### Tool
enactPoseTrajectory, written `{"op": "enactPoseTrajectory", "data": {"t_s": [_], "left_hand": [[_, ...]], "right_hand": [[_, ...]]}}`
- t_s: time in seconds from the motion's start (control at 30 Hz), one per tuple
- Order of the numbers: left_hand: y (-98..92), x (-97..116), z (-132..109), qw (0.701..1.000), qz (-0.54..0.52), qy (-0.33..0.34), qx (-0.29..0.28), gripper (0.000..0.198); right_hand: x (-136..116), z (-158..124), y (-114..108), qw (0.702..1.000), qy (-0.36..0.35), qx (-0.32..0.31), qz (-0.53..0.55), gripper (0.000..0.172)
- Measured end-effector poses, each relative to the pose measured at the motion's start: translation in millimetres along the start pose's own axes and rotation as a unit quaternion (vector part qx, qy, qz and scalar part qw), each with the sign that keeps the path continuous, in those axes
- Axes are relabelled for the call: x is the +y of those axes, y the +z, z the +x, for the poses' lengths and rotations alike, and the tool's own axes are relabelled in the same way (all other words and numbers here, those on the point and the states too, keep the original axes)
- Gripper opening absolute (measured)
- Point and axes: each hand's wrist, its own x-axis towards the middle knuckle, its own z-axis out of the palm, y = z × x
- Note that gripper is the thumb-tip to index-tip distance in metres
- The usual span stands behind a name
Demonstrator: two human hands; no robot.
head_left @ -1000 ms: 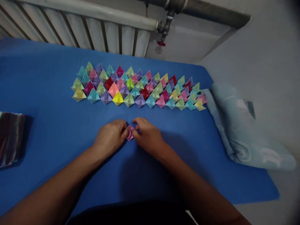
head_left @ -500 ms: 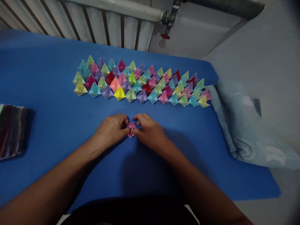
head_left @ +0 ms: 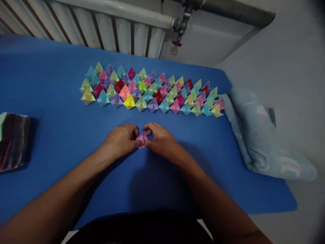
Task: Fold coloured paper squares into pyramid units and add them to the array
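Pink folded paper [head_left: 142, 139], pinched from both sides between fingertips of left hand [head_left: 121, 139] and right hand [head_left: 162, 140]. Rests on blue cloth [head_left: 50, 135], near the coloured paper rows [head_left: 152, 89], on their near side. Fingers curled, pressed together on its edges; middle exposed between hands.

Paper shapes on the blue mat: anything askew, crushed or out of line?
Nothing stands out. The shapes stand in tidy rows on the mat; left hand and right hand pinch one pink piece apart from them.

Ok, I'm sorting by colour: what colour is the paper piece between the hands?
Pink; the paper piece shows best in the head view.
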Motion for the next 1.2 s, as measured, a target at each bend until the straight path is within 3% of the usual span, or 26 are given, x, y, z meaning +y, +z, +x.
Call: {"op": "enactPoseTrajectory", "data": {"t_s": [0.4,0.57,0.77,0.97,1.2], "left_hand": [[0.5,0.2,0.2,1.000,0.019,0.007,0.000,0.018],[-2.1,-13.2,-3.1,0.989,-0.139,0.050,0.003,0.024],[-3.0,-26.0,-2.5,0.971,-0.240,0.023,0.003,0.026],[-5.5,-22.5,-5.4,0.982,-0.184,-0.008,-0.040,0.027],[1.5,-7.7,-8.7,0.998,-0.033,0.011,0.055,0.026]], "right_hand": [[-6.8,1.9,-2.7,0.999,0.017,-0.018,-0.022,0.041],[4.5,-1.2,-10.2,0.994,0.014,-0.025,0.107,0.030],[13.1,-1.7,-14.1,0.972,0.065,-0.016,0.227,0.015],[13.8,-5.7,-17.0,0.978,0.037,-0.045,0.203,0.005],[9.9,-3.4,-8.8,0.995,0.039,0.009,0.096,0.004]]}}
